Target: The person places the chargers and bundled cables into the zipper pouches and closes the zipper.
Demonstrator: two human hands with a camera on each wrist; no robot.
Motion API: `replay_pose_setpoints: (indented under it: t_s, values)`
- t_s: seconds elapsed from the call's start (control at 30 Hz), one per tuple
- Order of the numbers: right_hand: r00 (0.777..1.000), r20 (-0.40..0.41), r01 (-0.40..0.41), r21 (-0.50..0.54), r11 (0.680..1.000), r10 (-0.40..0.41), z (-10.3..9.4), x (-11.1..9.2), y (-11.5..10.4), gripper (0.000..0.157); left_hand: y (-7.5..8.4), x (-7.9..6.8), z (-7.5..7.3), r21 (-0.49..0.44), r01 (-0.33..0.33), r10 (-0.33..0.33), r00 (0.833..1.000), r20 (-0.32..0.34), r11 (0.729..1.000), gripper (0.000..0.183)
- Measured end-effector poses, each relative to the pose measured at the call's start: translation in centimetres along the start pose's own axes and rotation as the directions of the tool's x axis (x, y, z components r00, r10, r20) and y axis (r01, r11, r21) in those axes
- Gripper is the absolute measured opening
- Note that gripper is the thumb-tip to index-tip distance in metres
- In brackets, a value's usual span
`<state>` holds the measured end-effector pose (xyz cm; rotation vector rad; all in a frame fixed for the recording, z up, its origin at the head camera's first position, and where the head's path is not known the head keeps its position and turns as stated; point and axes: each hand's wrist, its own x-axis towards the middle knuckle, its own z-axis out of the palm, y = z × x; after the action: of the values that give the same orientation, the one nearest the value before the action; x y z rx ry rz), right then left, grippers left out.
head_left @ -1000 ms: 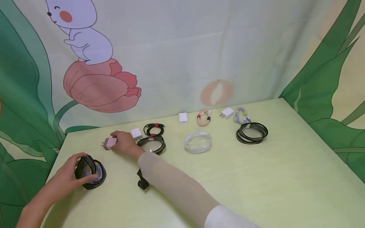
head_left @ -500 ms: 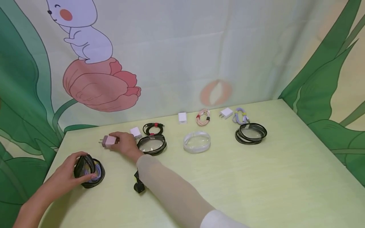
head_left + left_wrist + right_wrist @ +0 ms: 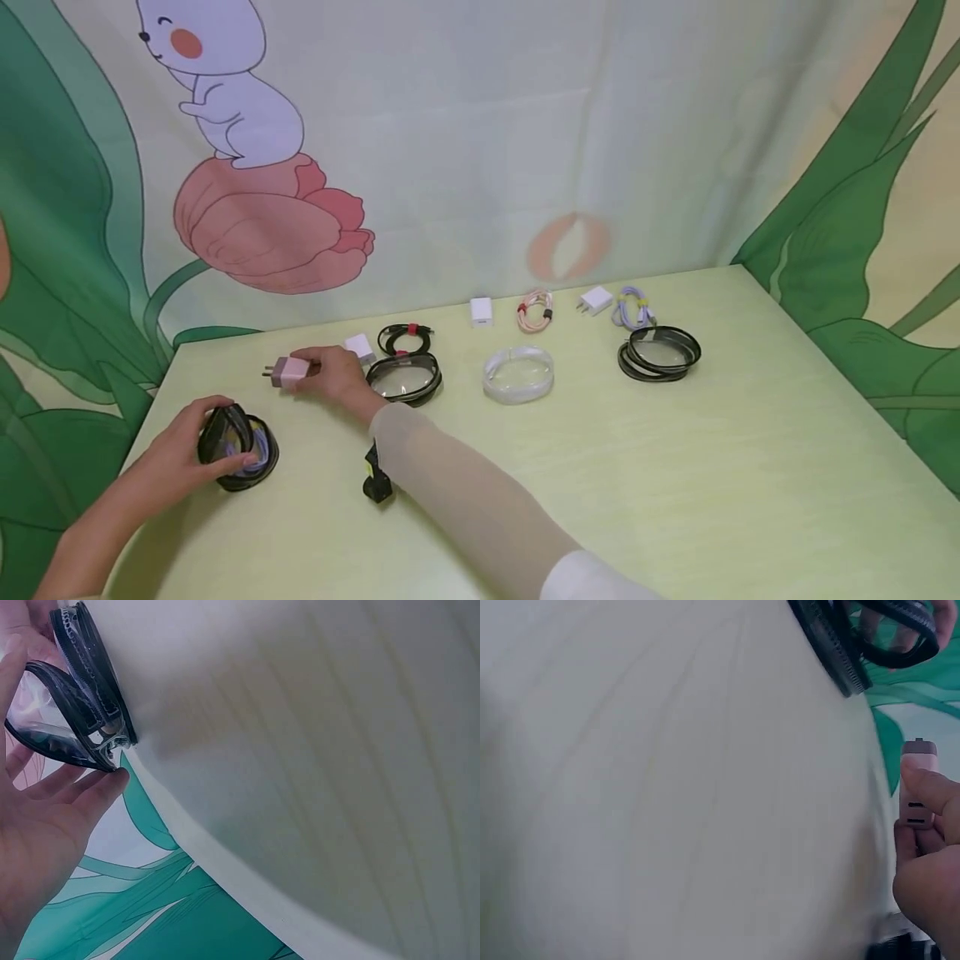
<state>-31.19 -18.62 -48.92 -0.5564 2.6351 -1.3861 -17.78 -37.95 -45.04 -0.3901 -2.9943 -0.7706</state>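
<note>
At the table's left side my left hand (image 3: 180,446) holds a round clear zip pouch (image 3: 258,483) with black trim, thumb on the near side and fingers on the far side. Its lid is bent up, and a coiled purple cable (image 3: 260,446) shows inside. In the left wrist view the fingertips press on the pouch's black edge (image 3: 94,682). My right hand (image 3: 337,375) pinches a pink plug charger (image 3: 290,372) by its port end, prongs pointing left, just beyond the pouch. The right wrist view shows two dark ports on the charger (image 3: 919,787) beside the thumb.
Along the back lie a white charger (image 3: 360,348), a coiled black cable (image 3: 431,337), another white charger (image 3: 481,312), a pink cable (image 3: 525,321), a third white charger (image 3: 596,300) and a purple cable (image 3: 622,317). Before them sit black-trimmed pouches (image 3: 427,392) (image 3: 648,375) and a clear-trimmed pouch (image 3: 517,392).
My right hand and the pink charger have shifted slightly to the left. The left hand keeps its hold on the pouch, nearly still.
</note>
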Motion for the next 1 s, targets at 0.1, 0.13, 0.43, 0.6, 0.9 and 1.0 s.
replay_pose_setpoints:
  t_s: [0.1,0.13,0.43,0.6,0.9,1.0]
  values:
    - [0.999,0.037,0.038,-0.012,0.999,-0.037,-0.2,-0.1,-0.4,0.047,-0.1,-0.1,0.1,-0.002,0.009,-0.009,1.0,0.007,1.0,0.087]
    - [0.998,0.049,0.043,-0.011,0.999,-0.042,-0.3,-0.2,-0.6,0.048,-0.2,-0.1,0.1,-0.003,0.008,-0.008,1.0,0.004,1.0,0.087]
    - [0.993,0.105,0.061,-0.009,0.998,-0.059,-1.5,-1.6,-2.1,0.05,-0.1,0.1,0.1,-0.008,0.029,-0.029,0.999,0.024,1.0,0.088]
    - [0.991,0.123,0.054,0.025,0.998,-0.057,-1.6,-2.4,-1.9,0.049,-0.1,0.2,0.2,-0.023,0.034,-0.033,0.999,0.039,0.999,0.09]
    - [0.991,0.127,0.024,0.073,0.997,-0.033,-1.6,-3.3,-1.7,0.045,-0.2,0.2,0.3,-0.041,0.055,-0.053,0.997,0.051,0.998,0.09]
    - [0.991,0.124,0.035,0.05,0.998,-0.041,-1.6,-3.7,-1.8,0.045,-0.2,0.2,0.3,-0.043,0.07,-0.068,0.996,0.063,0.997,0.091]
